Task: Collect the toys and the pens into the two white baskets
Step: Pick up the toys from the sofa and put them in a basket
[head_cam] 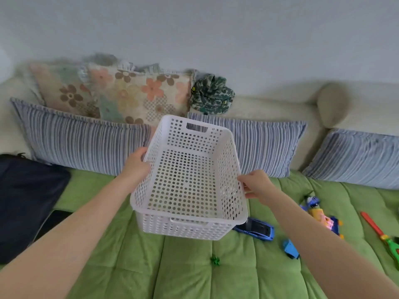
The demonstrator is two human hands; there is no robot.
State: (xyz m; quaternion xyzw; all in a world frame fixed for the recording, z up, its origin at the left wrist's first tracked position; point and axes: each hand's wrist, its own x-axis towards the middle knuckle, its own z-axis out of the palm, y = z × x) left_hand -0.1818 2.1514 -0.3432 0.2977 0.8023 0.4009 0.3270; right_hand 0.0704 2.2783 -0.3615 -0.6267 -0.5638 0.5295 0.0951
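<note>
Green quilted cover (177,275) spreads over the sofa seat, with open room in front of and below the basket, and more toward the lower left. At the back edge, striped cushions (86,145) lean in a row with floral cushions (138,93) behind them, and a camouflage cloth (211,93) is bunched on the pale sofa back under a plain wall.

Above the seat, a white basket (190,227) is held up in the air, tilted so that its far end sits higher. The left hand (138,162) grips its left long rim with fingers curled round the edge. The right hand (257,183) pinches the right rim near the front corner, its fingertips hidden behind the holed wall.

A blue toy car (259,230) lies just past the basket's near right corner, partly covered by it. The right forearm cuts across a small blue toy (291,249) and a pink and yellow toy (319,215). A red and green toy sword (377,230) runs off the right edge. A tiny green piece (215,260) is too small to make out. On the left, a dark bag (28,201) takes up the seat's edge.
</note>
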